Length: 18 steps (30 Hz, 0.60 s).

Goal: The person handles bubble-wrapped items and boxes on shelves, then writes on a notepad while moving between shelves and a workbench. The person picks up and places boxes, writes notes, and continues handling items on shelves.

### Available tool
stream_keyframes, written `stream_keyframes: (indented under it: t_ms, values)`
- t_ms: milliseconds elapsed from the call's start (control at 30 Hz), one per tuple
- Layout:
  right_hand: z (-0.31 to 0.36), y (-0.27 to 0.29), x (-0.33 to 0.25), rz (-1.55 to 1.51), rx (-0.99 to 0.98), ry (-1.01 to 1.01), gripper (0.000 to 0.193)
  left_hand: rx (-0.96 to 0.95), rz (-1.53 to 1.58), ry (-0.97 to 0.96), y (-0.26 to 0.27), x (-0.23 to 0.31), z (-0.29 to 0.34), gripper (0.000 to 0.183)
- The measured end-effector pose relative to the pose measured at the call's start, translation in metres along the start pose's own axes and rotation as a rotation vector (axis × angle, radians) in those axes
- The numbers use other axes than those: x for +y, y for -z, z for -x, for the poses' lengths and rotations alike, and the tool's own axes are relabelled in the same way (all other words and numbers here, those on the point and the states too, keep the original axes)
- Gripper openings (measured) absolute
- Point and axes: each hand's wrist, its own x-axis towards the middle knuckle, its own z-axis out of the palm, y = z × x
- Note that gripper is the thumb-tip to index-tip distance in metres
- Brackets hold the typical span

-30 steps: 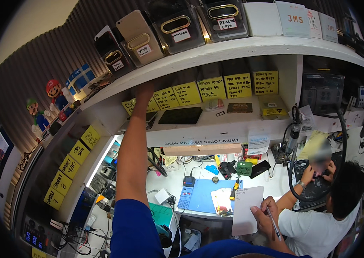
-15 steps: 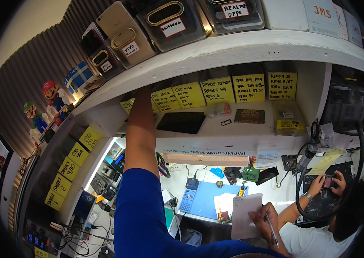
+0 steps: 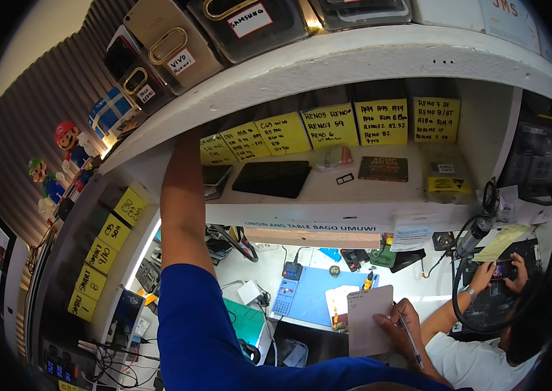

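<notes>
My left forearm [image 3: 184,195] reaches up into the left part of the shelf. My left hand is hidden past the wrist behind the shelf's upper edge, close to the leftmost yellow label [image 3: 217,148]. Whatever the fingers touch does not show. Lower right, my right hand [image 3: 394,326] is closed on a sheet of notepaper [image 3: 368,319] with a little handwriting at its top. A pen [image 3: 411,339] is held in the same hand, slanting downward.
On the shelf lie a black tablet-like slab [image 3: 271,178], a SIM tray [image 3: 345,178] and a dark card [image 3: 383,169]. A blue work mat [image 3: 315,293] is on the table below. At right another person's hands [image 3: 500,274] hold a phone beside a looping black cable [image 3: 455,287].
My left arm has shifted left along the shelf, uncovering more of the leftmost yellow label and a dark flat item beneath. My right hand still holds the notepaper and pen.
</notes>
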Motion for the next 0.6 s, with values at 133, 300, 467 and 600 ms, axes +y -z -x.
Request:
stream_keyframes:
  t_ms: [133, 300, 467, 600]
  values:
    - [-0.001, 0.003, 0.007, 0.05, -0.01, 0.001, 0.037, -0.013, -0.008, -0.005, 0.007, -0.006, 0.003, 0.049]
    - [-0.006, 0.005, 0.019, 0.039, -0.036, 0.007, 0.038, -0.013, -0.008, -0.027, -0.004, -0.001, 0.001, 0.049]
    - [-0.008, -0.005, 0.013, 0.019, -0.035, -0.015, 0.037, -0.007, -0.005, -0.036, -0.012, 0.003, -0.001, 0.049]
    - [-0.007, -0.005, 0.01, 0.034, -0.024, -0.039, 0.038, -0.004, -0.01, -0.043, -0.012, 0.003, 0.0, 0.049]
